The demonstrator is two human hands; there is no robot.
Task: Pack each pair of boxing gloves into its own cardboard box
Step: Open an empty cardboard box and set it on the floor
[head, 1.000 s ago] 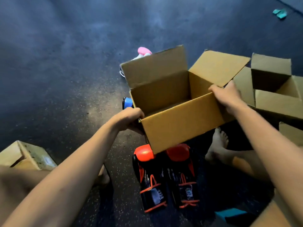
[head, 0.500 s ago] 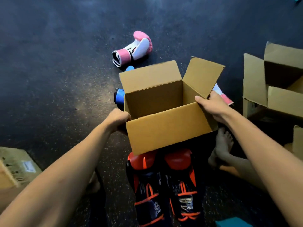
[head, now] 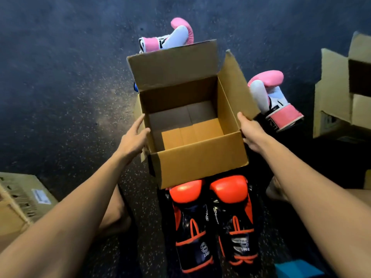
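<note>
bracing cardboard box [head: 200, 161] at its edges: left hand [head: 133, 137] flat, right hand [head: 251, 131] gripping.

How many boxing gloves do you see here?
4: two orange gloves in front of the open box, a pink glove behind it, a second pink glove right of it. A blue sliver behind may be another.

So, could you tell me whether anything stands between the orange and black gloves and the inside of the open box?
Nothing visible does. The cardboard box is empty and its flaps stand open. The orange and black gloves lie uncovered on the floor just in front of its near wall.
</note>
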